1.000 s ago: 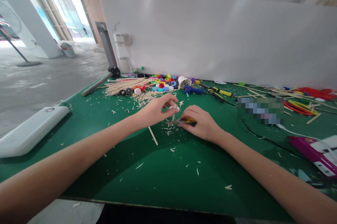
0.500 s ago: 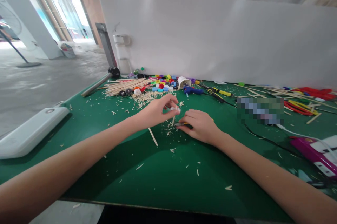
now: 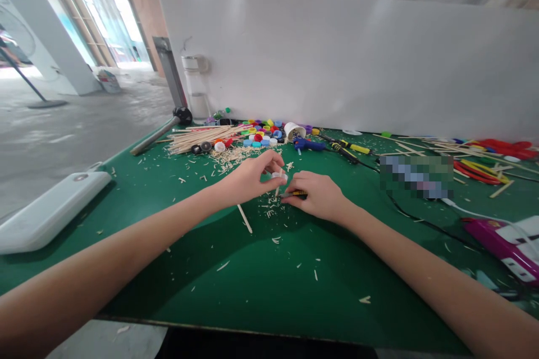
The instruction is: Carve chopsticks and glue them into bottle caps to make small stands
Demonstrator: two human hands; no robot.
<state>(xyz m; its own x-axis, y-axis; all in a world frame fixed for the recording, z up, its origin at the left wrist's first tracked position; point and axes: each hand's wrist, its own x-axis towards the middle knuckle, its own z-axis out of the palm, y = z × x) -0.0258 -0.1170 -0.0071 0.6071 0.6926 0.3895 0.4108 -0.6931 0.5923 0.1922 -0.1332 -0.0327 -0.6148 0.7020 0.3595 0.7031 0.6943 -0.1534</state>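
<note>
My left hand (image 3: pixel 249 176) is pinched around a small white bottle cap (image 3: pixel 278 175) with a short wooden stick (image 3: pixel 277 188) hanging under it, just above the green table (image 3: pixel 261 275). My right hand (image 3: pixel 318 196) is closed on a small yellow-and-black cutter (image 3: pixel 295 194), its tip close to the stick. Wood shavings (image 3: pixel 272 211) lie beneath both hands. A loose stick (image 3: pixel 245 218) lies on the table by my left wrist.
At the back lie a bundle of wooden sticks (image 3: pixel 197 137), several coloured bottle caps (image 3: pixel 261 133), a white cup (image 3: pixel 293 131), a blue tool (image 3: pixel 309 145), screwdrivers (image 3: pixel 351 148) and a hammer (image 3: pixel 162 128). A white device (image 3: pixel 46 210) sits left, a pink one (image 3: pixel 505 244) right. A white panel (image 3: pixel 357 61) backs the table.
My right hand with the cutter slid slightly back and forth beside the stick, ending a little farther from me. My left hand kept its pinch on the cap, almost still.
</note>
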